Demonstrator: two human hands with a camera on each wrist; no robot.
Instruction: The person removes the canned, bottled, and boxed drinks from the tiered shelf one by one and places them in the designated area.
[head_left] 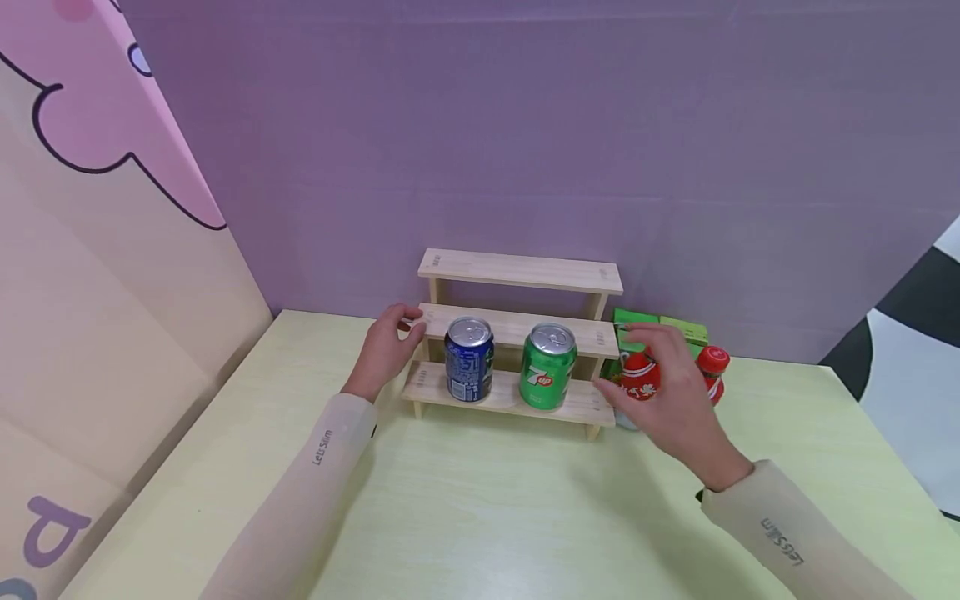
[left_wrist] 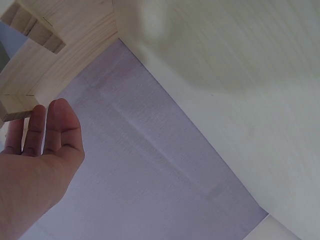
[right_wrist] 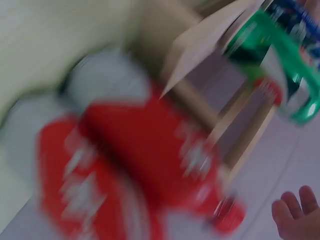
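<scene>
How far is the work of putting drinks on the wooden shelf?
Done: blue can and green can stand on the lowest step of the wooden shelf. In hand: left hand touches the shelf's side; right hand reaches the red bottle. Left: red bottles and green cartons beside it.

A pale yellow-green table (head_left: pixel 480 500) carries a three-tier wooden rack (head_left: pixel 517 333) near its back edge, with red bottles (head_left: pixel 712 371) and green cartons (head_left: pixel 660 327) beside it.
</scene>
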